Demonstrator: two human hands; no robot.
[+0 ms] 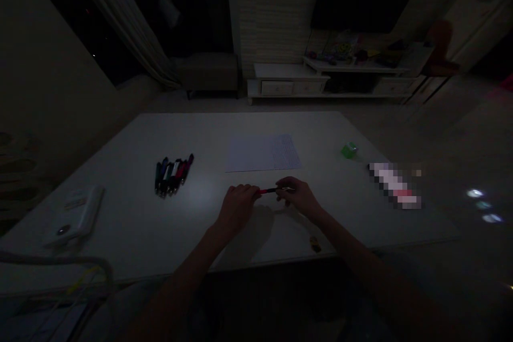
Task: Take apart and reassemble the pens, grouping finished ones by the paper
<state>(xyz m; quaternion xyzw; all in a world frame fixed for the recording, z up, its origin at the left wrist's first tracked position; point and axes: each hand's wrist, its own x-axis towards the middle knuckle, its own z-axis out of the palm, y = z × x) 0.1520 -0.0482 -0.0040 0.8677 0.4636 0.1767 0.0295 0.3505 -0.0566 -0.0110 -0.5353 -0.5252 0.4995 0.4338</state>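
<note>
Over the near middle of the white table, a red and black pen (pixel 267 191) lies level between my two hands. Its red end is gripped by my left hand (pixel 239 204), whose fingers are closed around it. My right hand (pixel 297 196) pinches the other, dark end with thumb and fingertips; a thin shiny part shows there, too dim to make out. Just beyond my hands lies a sheet of paper (pixel 250 152) with handwriting on its right part. A bunch of several pens (pixel 173 176) rests on the table to the left.
A green cube-like item (pixel 349 150) stands at the table's right, near a pixelated flat object (pixel 395 186). A small dark and yellow piece (pixel 315 244) lies by the near edge. On the left sits a white box-like device (pixel 76 214). The room is dim.
</note>
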